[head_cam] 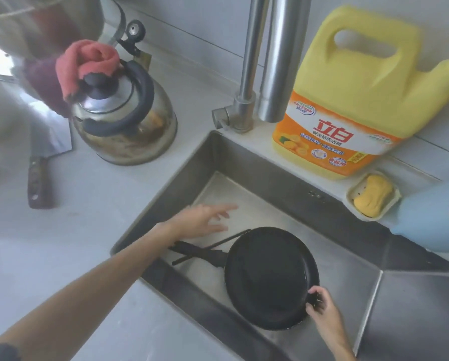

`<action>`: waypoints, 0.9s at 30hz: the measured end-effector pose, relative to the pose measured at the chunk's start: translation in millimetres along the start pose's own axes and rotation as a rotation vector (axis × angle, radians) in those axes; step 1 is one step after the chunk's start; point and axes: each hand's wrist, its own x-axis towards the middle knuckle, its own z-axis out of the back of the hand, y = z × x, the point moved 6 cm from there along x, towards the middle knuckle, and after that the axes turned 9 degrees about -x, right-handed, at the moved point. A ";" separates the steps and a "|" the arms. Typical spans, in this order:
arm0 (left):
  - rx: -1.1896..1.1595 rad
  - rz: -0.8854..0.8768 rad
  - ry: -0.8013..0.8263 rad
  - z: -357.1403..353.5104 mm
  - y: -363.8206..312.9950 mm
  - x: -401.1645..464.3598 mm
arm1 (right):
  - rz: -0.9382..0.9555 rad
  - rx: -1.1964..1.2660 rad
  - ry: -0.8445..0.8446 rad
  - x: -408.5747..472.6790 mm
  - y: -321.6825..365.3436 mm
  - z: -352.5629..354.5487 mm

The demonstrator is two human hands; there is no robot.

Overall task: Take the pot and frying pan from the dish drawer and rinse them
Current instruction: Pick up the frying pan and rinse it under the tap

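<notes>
Gripping frying pan (pixel 270 278) rim, right hand (pixel 322 307) in sink (pixel 283 162), left hand (pixel 205 221) spread empty beyond the handle, chopsticks (pixel 213 246) underneath, kettle (pixel 124 121), detergent jug (pixel 348 105) behind.

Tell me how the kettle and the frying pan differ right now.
The kettle is shiny, stained steel; the frying pan is black all over. The kettle stands on the counter left of the sink, touched by neither hand; the frying pan sits inside the sink, with the right hand gripping its rim. The kettle is tall and rounded, with a pink cloth draped over it; the pan is flat and uncovered. Both have black handles.
</notes>
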 end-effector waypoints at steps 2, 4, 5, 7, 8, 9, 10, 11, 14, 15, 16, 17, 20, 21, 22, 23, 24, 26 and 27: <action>-0.200 -0.068 -0.520 70.4 -31.7 -9.9 | 0.011 -0.025 0.003 -0.9 3.9 0.8; -0.292 -0.062 -0.818 120.7 -45.2 -12.3 | 0.024 -0.045 0.002 -3.9 6.4 1.2; -0.264 -0.031 -0.847 136.7 -49.6 -7.1 | 0.029 -0.054 0.000 -4.9 7.2 1.3; -0.140 0.019 -0.793 153.7 -55.0 9.3 | 0.029 -0.056 -0.006 -5.5 6.9 1.0; -0.099 0.026 -0.786 158.4 -55.9 14.5 | 0.027 -0.059 -0.004 -5.9 6.6 0.3; -0.068 0.018 -0.802 162.1 -56.2 17.3 | 0.025 -0.060 -0.001 -6.4 6.5 -0.5; -0.041 -0.003 -0.827 165.2 -56.4 18.5 | 0.024 -0.059 -0.001 -6.9 6.3 -1.5; -0.020 -0.025 -0.845 167.1 -57.0 18.8 | 0.024 -0.057 -0.001 -7.5 6.0 -2.4; -0.007 -0.046 -0.880 170.1 -57.0 15.6 | 0.018 -0.059 0.003 -8.5 6.2 -5.1; -0.036 -0.033 -0.911 171.3 -55.2 13.9 | 0.012 -0.054 0.003 -8.5 5.3 -5.8; -0.083 -0.012 -0.947 172.4 -52.3 13.4 | 0.010 -0.049 0.005 -8.7 5.0 -6.7; -0.138 0.013 -0.979 172.5 -49.4 13.8 | 0.009 -0.048 0.008 -9.1 5.4 -7.5; -0.403 -0.003 -1.082 155.3 -42.5 9.4 | 0.004 -0.053 0.015 -10.1 3.4 -7.7; -0.508 -0.026 -1.126 140.8 -36.1 3.4 | 0.004 -0.053 0.013 -10.6 2.2 -7.9; -0.545 -0.033 -1.139 122.5 -28.5 -4.5 | 0.003 -0.053 0.013 -11.2 2.1 -8.3; -0.477 -0.015 -1.063 100.1 -21.1 -8.9 | 0.003 -0.052 0.015 -12.0 2.6 -8.7; -0.312 0.032 -0.863 74.1 -11.3 -6.6 | 0.007 -0.052 0.020 -11.8 3.3 -9.3; 0.087 0.184 -0.199 5.5 18.5 2.6 | 0.006 -0.049 0.023 -10.5 2.3 -10.3; 0.262 0.253 0.111 -24.5 38.0 1.6 | 0.005 -0.047 0.019 -9.9 2.1 -10.0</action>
